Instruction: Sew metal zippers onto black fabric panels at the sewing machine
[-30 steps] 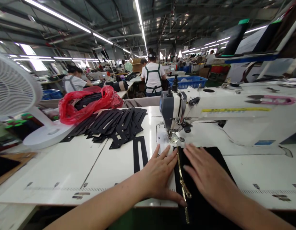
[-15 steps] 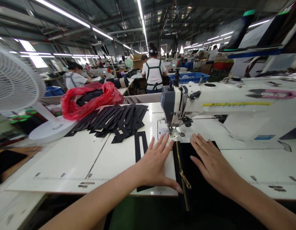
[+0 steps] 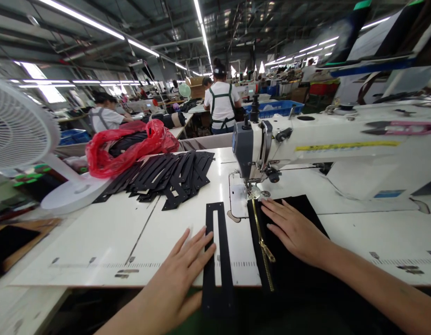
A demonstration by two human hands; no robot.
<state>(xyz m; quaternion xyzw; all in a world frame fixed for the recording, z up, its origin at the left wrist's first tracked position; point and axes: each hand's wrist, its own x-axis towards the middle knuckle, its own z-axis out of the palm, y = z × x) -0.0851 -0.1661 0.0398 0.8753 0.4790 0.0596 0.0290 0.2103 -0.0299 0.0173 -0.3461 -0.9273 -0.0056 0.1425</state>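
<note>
My left hand [image 3: 180,270] has left the zipper [image 3: 259,230]; its fingers, spread flat and gripping nothing, now touch the slotted black strip [image 3: 217,300] just right of them; my right hand [image 3: 294,230], open-palmed, still presses the black fabric [image 3: 309,207] beneath it, the presser foot [image 3: 252,191] just beyond its fingertips.

The left hand [image 3: 180,274] has left the zipper [image 3: 260,242], pulling the slotted strip [image 3: 226,260] nearer (fingertips flat on it).

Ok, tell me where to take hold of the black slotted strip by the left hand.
Pinch the black slotted strip at its near end, coming from the front with thumb on top. That end overhangs the edge of the table, while the rest lies flat.
</note>
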